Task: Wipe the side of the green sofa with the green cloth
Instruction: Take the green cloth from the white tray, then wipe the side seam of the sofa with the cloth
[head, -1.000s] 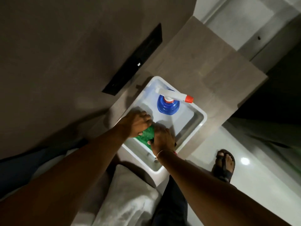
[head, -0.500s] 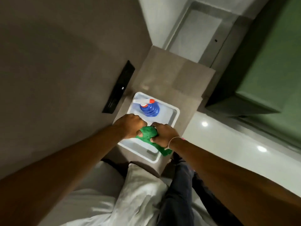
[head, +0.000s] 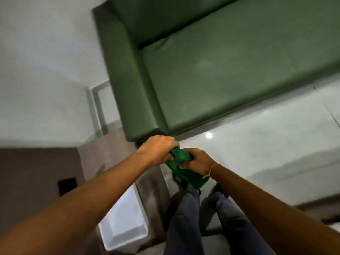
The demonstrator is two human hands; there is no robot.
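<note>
Zero wiping done so far, by the look of it. Green cloth (head: 181, 165) is gripped bunched up between left hand (head: 158, 150) and right hand (head: 197, 161), both closed on it, held in the air just short of the green sofa (head: 220, 70). Sofa side isn't touched yet, so the whole wipe is left.

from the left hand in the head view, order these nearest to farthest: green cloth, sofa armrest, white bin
1. green cloth: gripped by the left hand, between both hands.
2. sofa armrest: its front end lies just above the knuckles.
3. white bin: lower down, below the forearm.
</note>
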